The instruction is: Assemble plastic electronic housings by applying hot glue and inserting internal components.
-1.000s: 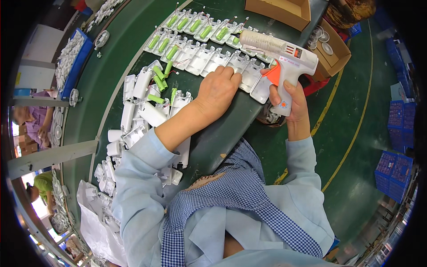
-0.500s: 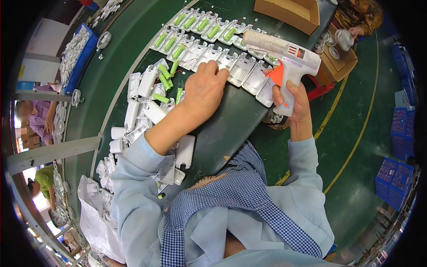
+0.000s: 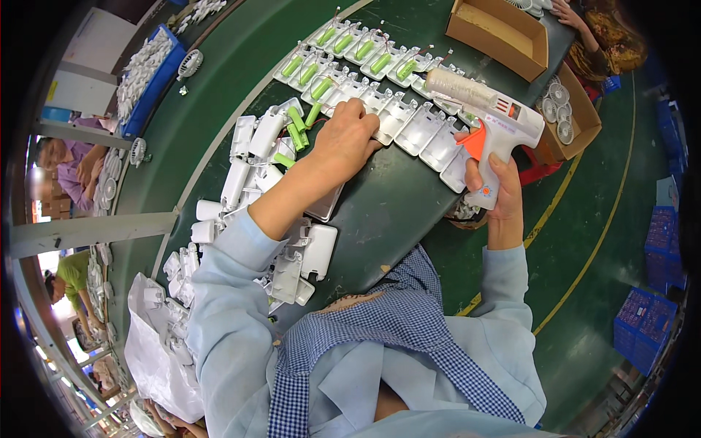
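In my right hand [image 3: 505, 182] is a white hot glue gun [image 3: 511, 120] with an orange trigger, my fingers wrapped round its grip. Its wrapped front end points left over the rows of white plastic shells [image 3: 418, 130]. My left hand [image 3: 343, 142] is closed at the near row, fingers curled down against the shells; its fingertips and anything in them are hidden. Green battery cells [image 3: 380, 63] with thin wires lie in many shells, while those between my hands hold none. More loose green cells [image 3: 297, 131] lie left of my left hand.
A pile of white casings [image 3: 235, 182] covers the bench's left side, beside a white plastic bag [image 3: 157, 358]. An open cardboard box [image 3: 500, 33] stands at the far end; another carton [image 3: 584, 120] holds round fan parts. A co-worker's hand [image 3: 568, 13] is at upper right.
The whole view has shifted, so the bench sits further right and lower. The co-worker's hand has moved up from the carton of fan parts. My hands keep nearly the same places over the shells.
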`<action>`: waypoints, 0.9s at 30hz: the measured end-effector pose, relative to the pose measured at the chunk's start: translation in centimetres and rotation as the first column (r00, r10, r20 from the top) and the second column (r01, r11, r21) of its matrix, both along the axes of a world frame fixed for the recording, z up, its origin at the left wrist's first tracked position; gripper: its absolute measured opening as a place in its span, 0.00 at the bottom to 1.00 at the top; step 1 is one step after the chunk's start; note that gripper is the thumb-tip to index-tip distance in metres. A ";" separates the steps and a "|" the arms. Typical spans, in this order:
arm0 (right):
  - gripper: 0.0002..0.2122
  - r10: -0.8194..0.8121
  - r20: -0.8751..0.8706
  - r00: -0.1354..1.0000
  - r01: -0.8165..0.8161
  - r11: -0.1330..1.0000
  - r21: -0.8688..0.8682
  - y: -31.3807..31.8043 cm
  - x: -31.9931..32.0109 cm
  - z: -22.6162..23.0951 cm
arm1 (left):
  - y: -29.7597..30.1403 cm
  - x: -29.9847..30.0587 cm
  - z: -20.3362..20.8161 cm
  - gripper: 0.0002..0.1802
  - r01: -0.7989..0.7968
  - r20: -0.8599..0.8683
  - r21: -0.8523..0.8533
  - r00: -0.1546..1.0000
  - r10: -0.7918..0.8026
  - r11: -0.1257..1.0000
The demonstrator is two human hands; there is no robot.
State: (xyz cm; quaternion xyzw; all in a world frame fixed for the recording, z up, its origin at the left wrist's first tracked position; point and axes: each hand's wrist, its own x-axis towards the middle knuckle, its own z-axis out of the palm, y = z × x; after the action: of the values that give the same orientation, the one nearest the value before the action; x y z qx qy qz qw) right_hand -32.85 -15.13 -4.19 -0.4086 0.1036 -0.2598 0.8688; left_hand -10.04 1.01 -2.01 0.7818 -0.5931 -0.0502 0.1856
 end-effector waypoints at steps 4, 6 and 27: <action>0.28 0.028 -0.001 1.000 -0.028 1.000 -0.001 -0.2 0.1 -0.2 | 0.0 0.6 -0.1 0.12 0.015 -0.006 0.003 1.000 -0.015 1.000; 0.28 0.029 -0.001 1.000 -0.029 1.000 -0.004 -0.1 0.2 -0.1 | 0.0 0.7 -0.1 0.11 0.020 -0.006 -0.004 1.000 -0.020 1.000; 0.29 0.029 -0.044 0.999 -0.031 0.999 -0.043 0.1 0.0 2.0 | 4.4 2.2 3.2 0.07 -0.134 -0.044 -0.048 0.990 0.131 0.990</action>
State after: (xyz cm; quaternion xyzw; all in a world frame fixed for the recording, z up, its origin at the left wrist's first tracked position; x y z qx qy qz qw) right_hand -32.89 -15.04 -2.15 -0.4344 0.1108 -0.2399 0.8611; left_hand -7.86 5.44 1.15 0.8133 -0.5371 -0.0384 0.2203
